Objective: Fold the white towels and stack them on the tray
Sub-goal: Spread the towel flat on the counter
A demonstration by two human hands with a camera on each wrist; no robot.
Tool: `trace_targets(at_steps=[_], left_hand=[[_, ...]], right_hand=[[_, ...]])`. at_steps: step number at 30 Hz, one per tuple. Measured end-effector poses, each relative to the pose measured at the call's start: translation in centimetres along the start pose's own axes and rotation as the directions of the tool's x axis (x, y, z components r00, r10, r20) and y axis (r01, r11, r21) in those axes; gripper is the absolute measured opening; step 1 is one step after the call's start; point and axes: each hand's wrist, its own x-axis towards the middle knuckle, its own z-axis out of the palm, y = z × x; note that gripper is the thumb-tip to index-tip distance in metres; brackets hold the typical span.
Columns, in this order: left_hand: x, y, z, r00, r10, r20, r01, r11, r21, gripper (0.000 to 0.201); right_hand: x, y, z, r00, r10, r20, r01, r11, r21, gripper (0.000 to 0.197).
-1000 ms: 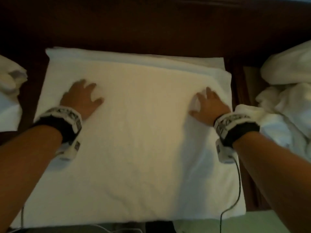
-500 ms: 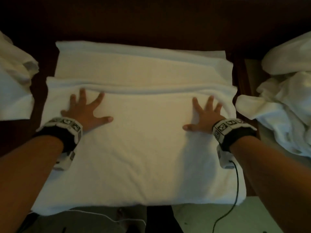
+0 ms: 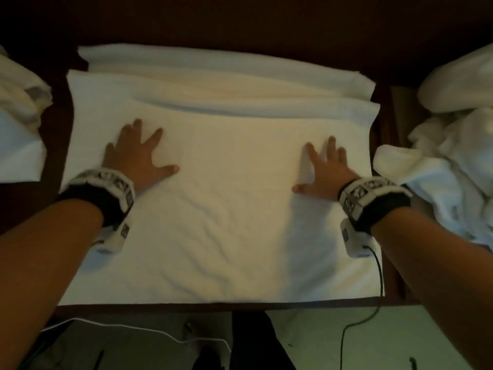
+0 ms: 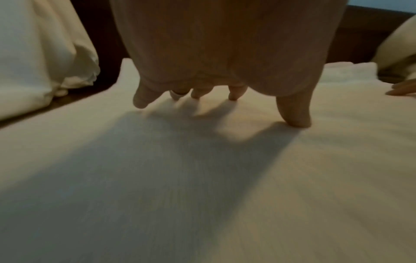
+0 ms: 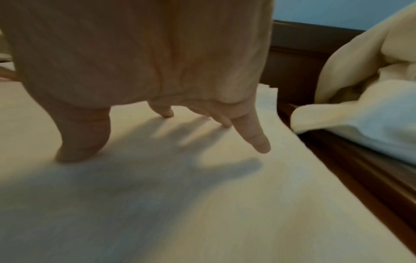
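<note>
A large white towel (image 3: 226, 222) lies spread on the dark wooden surface, its far part bunched into long ridges (image 3: 226, 102). My left hand (image 3: 136, 156) lies flat on its left side with fingers spread. My right hand (image 3: 324, 169) lies flat on its right side, fingers spread too. In the left wrist view the left hand (image 4: 213, 85) hovers low with fingertips touching the towel (image 4: 202, 178). The right wrist view shows the right hand (image 5: 157, 99) with its fingertips and thumb on the towel (image 5: 202, 204). No tray is recognisable.
A heap of crumpled white towels (image 3: 453, 156) sits at the right, also visible as towels (image 5: 371, 89). More white cloth (image 3: 18, 124) lies at the left, seen again as cloth (image 4: 40, 53). Dark wood (image 3: 240, 20) runs behind. Cables (image 3: 354, 329) hang below the front edge.
Both hands have slid back toward me across the towel, and the towel has come with them. Its far part now bunches into ridges, and the underlying layer shows behind.
</note>
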Motion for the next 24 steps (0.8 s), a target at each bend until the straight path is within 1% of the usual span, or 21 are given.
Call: trace_targets(at_steps=[3, 5, 7, 9, 13, 15, 17, 18, 20, 21, 22, 24], left_hand=[[-5.4, -0.8, 3.5, 0.994, 0.026, 0.104, -0.034, 0.996, 0.080, 0.104], [-7.9, -1.7, 5.2, 0.986, 0.026, 0.162, -0.041, 0.995, 0.088, 0.109], [-8.8, -2.5, 5.9, 0.983, 0.017, 0.184, -0.034, 0.995, 0.091, 0.111], [-8.1, -2.8, 5.7, 0.982, -0.003, 0.189, -0.014, 0.996, 0.088, 0.110], [-4.7, -2.2, 4.3, 0.988, -0.014, 0.155, 0.006, 0.999, 0.052, 0.113], [-3.7, -2.1, 3.5, 0.986, -0.007, 0.169, 0.000, 0.999, 0.042, 0.113], [-3.8, -2.3, 3.1, 0.987, 0.002, 0.162, -0.005, 1.000, 0.016, 0.112], [-4.3, -2.5, 3.2, 0.991, 0.010, 0.131, -0.009, 1.000, -0.005, 0.110], [-6.5, -3.1, 4.3, 0.999, 0.045, 0.012, -0.044, 0.999, -0.029, 0.106], [-8.1, -3.7, 5.4, 0.996, 0.077, -0.044, -0.077, 0.997, -0.014, 0.104], [-9.9, -4.6, 6.8, 0.990, 0.121, -0.073, -0.119, 0.993, 0.025, 0.104], [-13.7, -7.0, 10.1, 0.973, 0.223, -0.055, -0.214, 0.967, 0.142, 0.108]], right_hand=[[-5.1, -0.3, 4.6, 0.994, -0.067, 0.083, 0.071, 0.997, -0.041, 0.112], [-7.4, -0.4, 7.3, 0.987, -0.085, 0.135, 0.092, 0.995, -0.048, 0.117], [-7.8, -0.5, 8.3, 0.986, -0.071, 0.152, 0.081, 0.994, -0.067, 0.122], [-6.6, -0.9, 7.7, 0.987, -0.042, 0.152, 0.055, 0.995, -0.079, 0.126], [-3.4, -2.1, 5.4, 0.993, -0.025, 0.118, 0.035, 0.996, -0.085, 0.131], [-2.9, -2.4, 4.9, 0.993, -0.019, 0.115, 0.029, 0.996, -0.086, 0.130], [-3.2, -2.1, 4.9, 0.995, -0.026, 0.099, 0.033, 0.997, -0.073, 0.125], [-3.8, -1.9, 5.1, 0.997, -0.034, 0.074, 0.039, 0.997, -0.071, 0.120], [-6.1, -1.2, 6.3, 0.998, -0.067, -0.013, 0.066, 0.992, -0.111, 0.110], [-7.6, -0.8, 7.3, 0.994, -0.097, -0.049, 0.089, 0.985, -0.147, 0.105], [-9.2, -0.4, 8.5, 0.989, -0.131, -0.061, 0.118, 0.976, -0.180, 0.103], [-12.1, 0.6, 11.3, 0.984, -0.175, -0.020, 0.166, 0.958, -0.233, 0.106]])
